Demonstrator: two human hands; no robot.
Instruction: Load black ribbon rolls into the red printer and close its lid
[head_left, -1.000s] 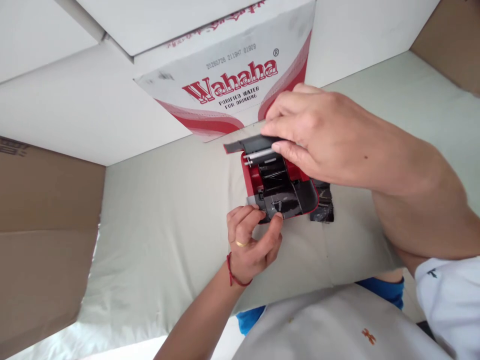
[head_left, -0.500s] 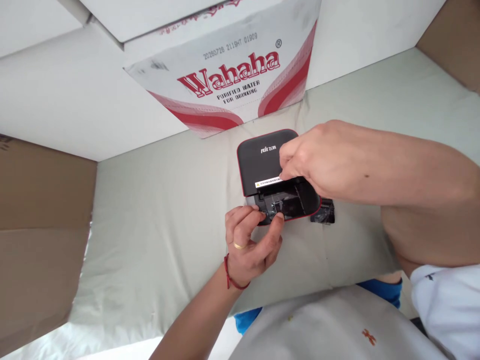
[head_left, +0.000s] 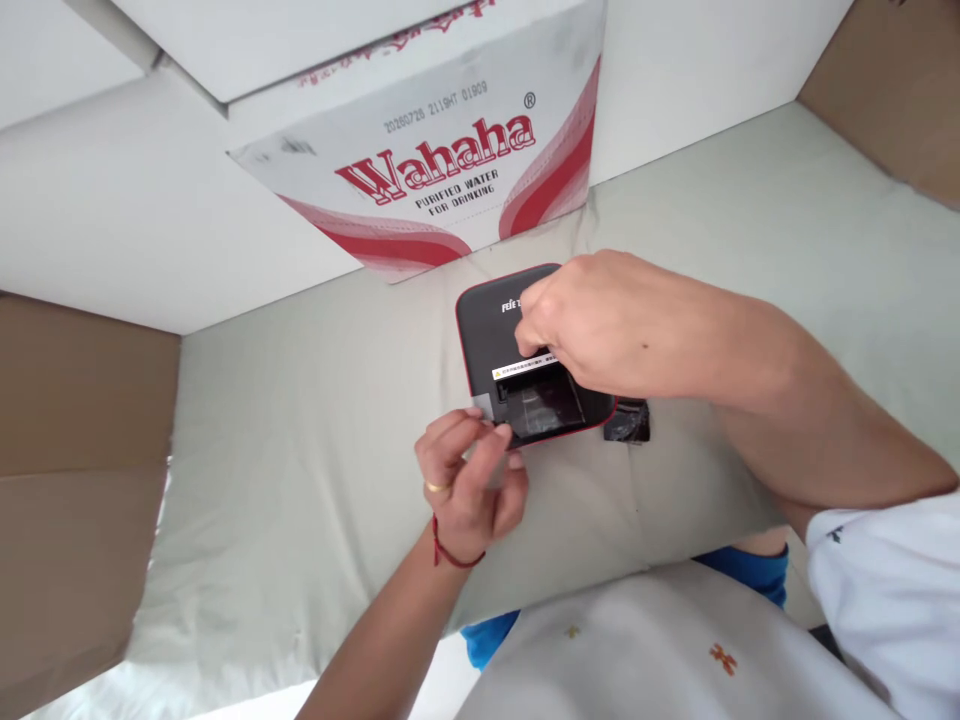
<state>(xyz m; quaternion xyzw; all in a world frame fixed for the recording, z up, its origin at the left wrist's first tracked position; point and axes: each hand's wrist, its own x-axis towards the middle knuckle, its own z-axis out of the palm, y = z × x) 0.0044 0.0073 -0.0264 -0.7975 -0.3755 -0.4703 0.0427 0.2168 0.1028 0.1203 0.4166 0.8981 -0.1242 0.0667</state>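
Note:
A small black box with a red rim, which looks like a compact printer [head_left: 487,335], lies on the cloth-covered surface. White "FEIE" lettering marks its top, and a white warning label [head_left: 517,368] runs above a dark glossy window [head_left: 551,405]. My left hand [head_left: 472,480] pinches thumb and forefinger at the near left corner, where a pale translucent piece of film [head_left: 484,405] shows by the fingertips. Across the top right part rests my right hand [head_left: 577,325], fingers curled down onto the printer; its fingertips are partly hidden.
A white and red Wahaha water carton [head_left: 450,180] stands behind the printer. Just right of the printer lies a crumpled black plastic piece [head_left: 628,420]. Brown cardboard boxes [head_left: 82,480] flank the cloth [head_left: 300,470] on the left and far right [head_left: 892,90].
My left fingertips have moved left off the window to the near left corner and closed together, and the pale film piece now shows there. My right hand has shifted slightly left over the label.

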